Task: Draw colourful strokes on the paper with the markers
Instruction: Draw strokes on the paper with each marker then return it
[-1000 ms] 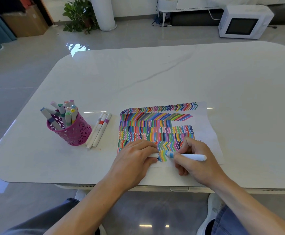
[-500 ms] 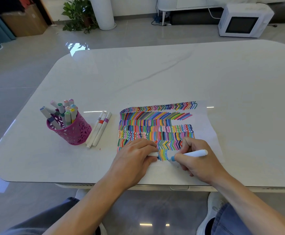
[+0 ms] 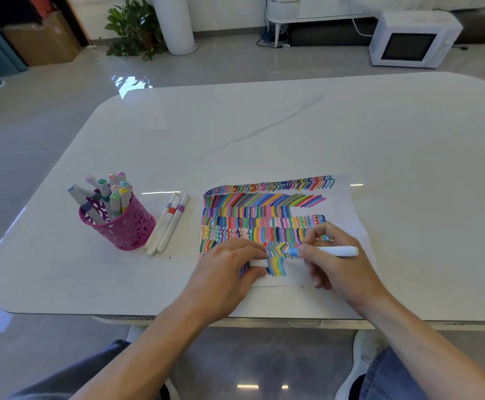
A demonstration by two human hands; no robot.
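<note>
Right hand [image 3: 333, 264]: grips light-blue marker [image 3: 325, 251], tip on paper [image 3: 342, 209].
Left hand [image 3: 229, 272]: pinches white cap [image 3: 259, 263], pressing paper near tabletop's [image 3: 264, 134] near edge.
Risk: paper may skid, or fresh ink smear, under resting hands.

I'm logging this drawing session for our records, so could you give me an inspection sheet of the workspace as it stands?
Surface: white marble-look table, glossy.
Job's things: paper, mostly filled with rows of coloured strokes; pink holder full of markers to its left; three loose markers lying between holder and paper.
Clutter: nothing seen.
Hands: right hand grips a blue marker, tip at the lowest rows; left hand rests on the paper, holding a white cap.
Cables: white cable by the far wall unit.
Surroundings: microwave on the floor, potted plant, cardboard box.
</note>
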